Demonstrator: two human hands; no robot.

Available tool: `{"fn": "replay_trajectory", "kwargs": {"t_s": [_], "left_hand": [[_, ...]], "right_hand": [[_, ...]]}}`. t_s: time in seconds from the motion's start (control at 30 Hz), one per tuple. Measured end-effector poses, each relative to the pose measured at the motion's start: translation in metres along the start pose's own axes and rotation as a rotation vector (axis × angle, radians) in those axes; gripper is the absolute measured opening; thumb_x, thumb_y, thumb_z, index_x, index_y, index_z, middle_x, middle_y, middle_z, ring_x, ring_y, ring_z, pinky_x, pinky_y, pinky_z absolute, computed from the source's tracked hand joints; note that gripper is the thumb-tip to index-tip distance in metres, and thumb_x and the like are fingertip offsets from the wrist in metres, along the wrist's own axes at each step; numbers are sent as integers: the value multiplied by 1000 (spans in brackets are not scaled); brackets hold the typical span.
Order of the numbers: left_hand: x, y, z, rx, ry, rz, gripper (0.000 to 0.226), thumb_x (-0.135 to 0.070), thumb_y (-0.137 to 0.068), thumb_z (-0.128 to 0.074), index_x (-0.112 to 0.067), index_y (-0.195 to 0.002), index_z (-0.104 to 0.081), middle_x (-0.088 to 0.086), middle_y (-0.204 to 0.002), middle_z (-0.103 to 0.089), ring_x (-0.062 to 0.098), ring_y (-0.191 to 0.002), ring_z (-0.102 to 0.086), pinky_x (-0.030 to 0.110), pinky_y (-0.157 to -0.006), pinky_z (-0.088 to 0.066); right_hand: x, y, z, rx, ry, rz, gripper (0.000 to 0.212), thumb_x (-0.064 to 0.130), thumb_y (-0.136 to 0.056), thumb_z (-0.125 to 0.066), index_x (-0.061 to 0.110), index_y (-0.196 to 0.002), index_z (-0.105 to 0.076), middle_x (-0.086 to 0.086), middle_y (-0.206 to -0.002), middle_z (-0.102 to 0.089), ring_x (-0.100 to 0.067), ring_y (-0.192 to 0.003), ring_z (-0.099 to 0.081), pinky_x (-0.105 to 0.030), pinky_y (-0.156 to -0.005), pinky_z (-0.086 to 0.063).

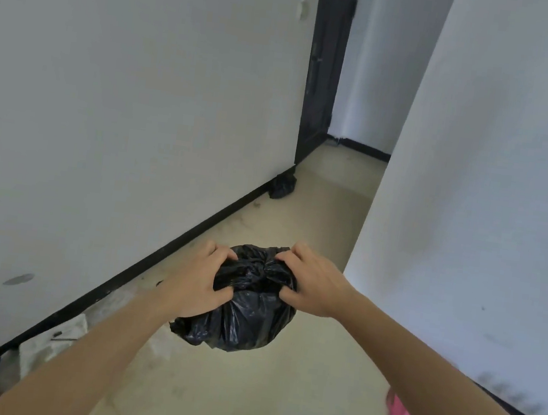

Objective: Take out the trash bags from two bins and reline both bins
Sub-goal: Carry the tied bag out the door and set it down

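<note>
Gathering the neck, a full black trash bag [246, 311] is held above the floor [277, 397], left hand [199, 281] and right hand [311, 286] fingers closed on opposite sides, equally near the knot between them.

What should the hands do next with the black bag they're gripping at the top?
Probably pull the gathered neck tight into a knot. Both the left hand and right hand pinch the bunched top of the full black bag, which seems held above the floor, and no finished knot is visible. Another black bag already sits by the wall.
</note>
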State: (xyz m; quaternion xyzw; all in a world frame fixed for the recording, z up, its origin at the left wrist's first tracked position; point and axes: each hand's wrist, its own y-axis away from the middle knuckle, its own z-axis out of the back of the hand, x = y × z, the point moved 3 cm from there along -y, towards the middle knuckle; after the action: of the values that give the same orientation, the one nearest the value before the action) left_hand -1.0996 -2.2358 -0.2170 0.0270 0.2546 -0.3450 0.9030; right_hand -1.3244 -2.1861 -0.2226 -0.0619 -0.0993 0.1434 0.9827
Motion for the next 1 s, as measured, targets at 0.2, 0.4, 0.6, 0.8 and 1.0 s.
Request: {"fn": "replay_trajectory", "kwargs": {"t_s": [0.2, 0.4, 0.6, 0.8, 1.0], "left_hand": [[81, -167, 36, 42, 0, -70, 42, -35, -84, -65, -27, -122, -50, -9, -113, -40, 7, -110, -40, 31, -96, -45], [138, -337, 31, 82, -13, -160, 44, -38, -83, -63, -25, -124, -50, -10, -114, -39, 5, -112, -40, 26, -99, -42], [211, -511, -3, 142, -44, -104, 52, -41, -80, -58, -21, -127, -49, -5, -116, -40, 12, -116, -38, 33, -102, -40], [273, -677, 8, 161, -49, -21, 55, -45, -75, -56, -19, -123, -52, -2, -112, -42, 17, -111, -42, 35, -98, -43], [355, -803, 13, 140, -32, -12, 51, -41, -78, -59, -20, -124, -51, -2, -115, -42, 16, -112, -41, 30, -97, -40]], "right_hand": [[-83, -147, 5, -23, 25, -30, 52, 45, -87, -53, 22, -133, -48, 0, -110, -46, -17, -91, -50, -28, -76, -47], [-200, -264, -8, -14, 55, -91, 54, 46, -87, -52, 22, -134, -47, -2, -111, -48, -20, -91, -53, -33, -74, -50], [-327, -396, -48, 2, 12, -120, 57, 41, -87, -58, 17, -138, -48, -8, -117, -49, -28, -103, -54, -36, -81, -46], [-444, -548, -60, 53, -16, -111, 63, 49, -79, -49, 15, -132, -53, -10, -109, -51, -31, -95, -56, -38, -75, -50], [-522, -681, -69, 89, 1, -7, 56, 45, -84, -57, 16, -132, -53, -8, -108, -50, -26, -90, -56, -35, -73, -51]]}}
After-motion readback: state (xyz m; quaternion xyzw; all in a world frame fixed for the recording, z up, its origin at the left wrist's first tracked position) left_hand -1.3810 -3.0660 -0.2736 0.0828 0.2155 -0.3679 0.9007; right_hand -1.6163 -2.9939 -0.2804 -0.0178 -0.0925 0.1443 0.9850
